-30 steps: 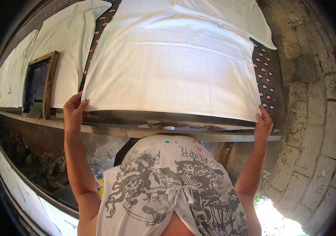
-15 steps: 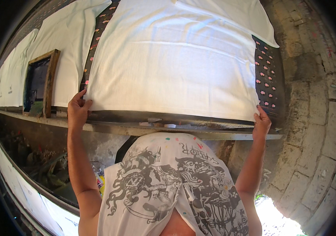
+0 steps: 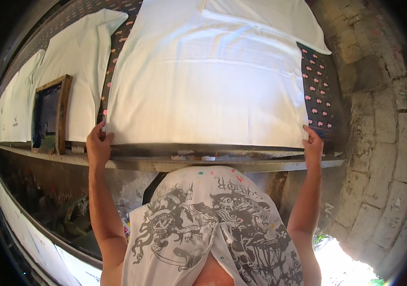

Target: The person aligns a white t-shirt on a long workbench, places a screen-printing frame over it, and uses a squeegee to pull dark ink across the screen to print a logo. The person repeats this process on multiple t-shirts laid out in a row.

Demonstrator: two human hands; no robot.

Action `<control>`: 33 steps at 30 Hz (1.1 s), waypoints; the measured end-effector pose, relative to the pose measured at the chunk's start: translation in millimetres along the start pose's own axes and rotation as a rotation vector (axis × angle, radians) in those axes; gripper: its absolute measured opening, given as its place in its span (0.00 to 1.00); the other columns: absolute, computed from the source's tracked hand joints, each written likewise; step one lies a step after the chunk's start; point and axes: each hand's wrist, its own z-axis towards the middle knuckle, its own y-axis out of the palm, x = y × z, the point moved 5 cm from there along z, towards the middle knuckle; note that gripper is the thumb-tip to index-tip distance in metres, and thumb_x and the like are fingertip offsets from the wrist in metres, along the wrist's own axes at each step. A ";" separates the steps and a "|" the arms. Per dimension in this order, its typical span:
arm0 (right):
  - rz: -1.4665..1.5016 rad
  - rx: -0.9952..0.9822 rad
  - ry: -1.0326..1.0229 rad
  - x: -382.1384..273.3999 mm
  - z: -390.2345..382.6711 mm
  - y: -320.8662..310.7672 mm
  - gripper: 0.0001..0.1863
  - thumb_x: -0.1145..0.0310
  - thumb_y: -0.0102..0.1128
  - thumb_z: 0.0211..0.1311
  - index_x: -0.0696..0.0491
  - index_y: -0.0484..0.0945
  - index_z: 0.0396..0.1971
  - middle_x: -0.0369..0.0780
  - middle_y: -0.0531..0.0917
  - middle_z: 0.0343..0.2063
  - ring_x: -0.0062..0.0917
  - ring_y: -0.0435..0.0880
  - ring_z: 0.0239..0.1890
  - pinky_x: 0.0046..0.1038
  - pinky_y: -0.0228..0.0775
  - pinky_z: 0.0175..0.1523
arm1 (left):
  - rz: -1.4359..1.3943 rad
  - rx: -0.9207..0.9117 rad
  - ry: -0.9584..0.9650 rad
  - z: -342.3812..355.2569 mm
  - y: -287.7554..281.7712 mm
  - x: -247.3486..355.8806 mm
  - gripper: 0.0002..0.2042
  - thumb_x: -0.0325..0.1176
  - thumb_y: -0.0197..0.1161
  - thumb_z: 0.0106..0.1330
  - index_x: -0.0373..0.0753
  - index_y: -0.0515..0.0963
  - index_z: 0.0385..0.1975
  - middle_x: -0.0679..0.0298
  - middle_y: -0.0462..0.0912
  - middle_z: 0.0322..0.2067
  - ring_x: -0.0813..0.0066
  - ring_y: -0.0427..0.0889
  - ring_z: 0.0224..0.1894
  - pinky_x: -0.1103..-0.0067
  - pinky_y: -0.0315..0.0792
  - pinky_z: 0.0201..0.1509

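Observation:
A white T-shirt (image 3: 203, 95) lies spread on a long dark bench, its hem along the near edge and a sleeve lying slanted at the upper right, with some wrinkles below it. My left hand (image 3: 98, 148) is at its lower left corner, thumb and index closed on the edge. My right hand (image 3: 313, 148) grips the lower right corner, fingers bent at the hem. The dark bench surface (image 3: 322, 86), dotted with small pink marks, shows along both sides of the shirt.
More white shirts (image 3: 85, 52) lie to the left, with a wooden-framed screen (image 3: 63, 114) standing over one. A ledge (image 3: 270, 164) runs along the bench front, against my printed shirt front. A worn block surface (image 3: 380, 167) is at right; dark clutter (image 3: 58, 205) lies lower left.
The shirt's lower corners have come slightly inward with my hands, most clearly the right one, which moved leftward. The whole view has also shifted a little.

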 end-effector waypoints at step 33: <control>-0.666 -0.182 -0.778 -191.1 17.5 206.1 0.44 0.40 0.65 0.80 0.46 0.67 0.87 0.51 0.60 0.89 0.58 0.54 0.90 0.60 0.47 0.89 | 0.555 -0.195 0.900 -27.7 208.1 255.8 0.49 0.67 0.57 0.83 0.36 0.54 0.91 0.46 0.48 0.92 0.37 0.46 0.93 0.44 0.42 0.94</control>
